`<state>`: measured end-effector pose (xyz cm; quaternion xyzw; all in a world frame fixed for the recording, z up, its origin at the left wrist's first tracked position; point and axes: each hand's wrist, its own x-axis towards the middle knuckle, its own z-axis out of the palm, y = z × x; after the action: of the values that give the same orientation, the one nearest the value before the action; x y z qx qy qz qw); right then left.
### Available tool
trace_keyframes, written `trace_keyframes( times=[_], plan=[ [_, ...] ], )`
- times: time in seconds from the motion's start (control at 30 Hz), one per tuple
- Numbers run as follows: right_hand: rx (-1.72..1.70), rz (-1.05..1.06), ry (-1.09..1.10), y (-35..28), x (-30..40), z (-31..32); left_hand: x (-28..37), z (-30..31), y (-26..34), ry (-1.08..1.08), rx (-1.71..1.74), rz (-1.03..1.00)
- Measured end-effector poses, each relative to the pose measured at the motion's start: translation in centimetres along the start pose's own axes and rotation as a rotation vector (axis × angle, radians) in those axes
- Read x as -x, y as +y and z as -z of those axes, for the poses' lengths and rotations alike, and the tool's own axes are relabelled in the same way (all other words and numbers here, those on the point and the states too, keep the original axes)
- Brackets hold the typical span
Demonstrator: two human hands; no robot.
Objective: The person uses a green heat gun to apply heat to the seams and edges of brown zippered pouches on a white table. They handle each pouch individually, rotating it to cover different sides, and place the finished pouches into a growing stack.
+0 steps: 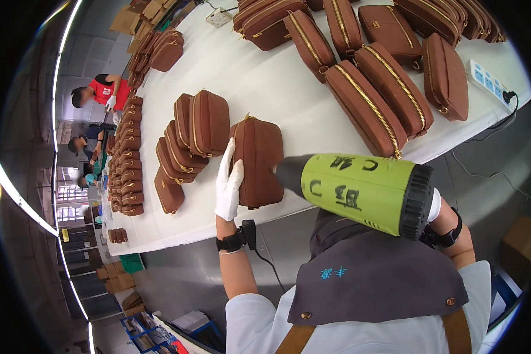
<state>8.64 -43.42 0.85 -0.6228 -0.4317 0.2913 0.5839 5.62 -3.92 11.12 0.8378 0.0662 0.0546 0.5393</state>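
A brown leather-like zip bag (pixel 259 163) stands on the white-covered table (pixel 265 75) before me. My left hand (pixel 229 181), in a white glove, grips this bag along its left side, thumb on the near face. From the right, a green and black heat gun (pixel 358 190) points its dark nozzle at the bag's right side, nearly touching it in this view. My right hand (pixel 434 205) holds the gun from behind; only a bit of white glove shows, and the fingers are hidden. Handwritten marks cover the gun's body.
Stacked brown zip bags (pixel 210 121) lean left of my hand. More bags (pixel 367 106) lie at the right, near a white power strip (pixel 491 84). A long row of bags (pixel 126 168) lines the table's far left. A person in a red vest (pixel 110 93) works beyond it.
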Motion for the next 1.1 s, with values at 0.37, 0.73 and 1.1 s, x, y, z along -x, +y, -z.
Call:
trace_keyframes(
  times=[0.37, 0.73, 1.1],
  plan=[
    [-0.122, -0.018, -0.013, -1.3, -3.3, -0.1, 0.0, 1.8, -2.5, 0.019, 0.682, 0.152],
    [0.189, 0.107, -0.010, 2.2, 0.5, -0.3, -0.4, 2.9, -3.6, 0.039, 0.922, 0.193],
    [0.385, 0.153, 0.040, 1.1, -0.6, -0.2, -0.7, 3.3, -3.3, 0.042, 0.085, 0.068]
  ],
)
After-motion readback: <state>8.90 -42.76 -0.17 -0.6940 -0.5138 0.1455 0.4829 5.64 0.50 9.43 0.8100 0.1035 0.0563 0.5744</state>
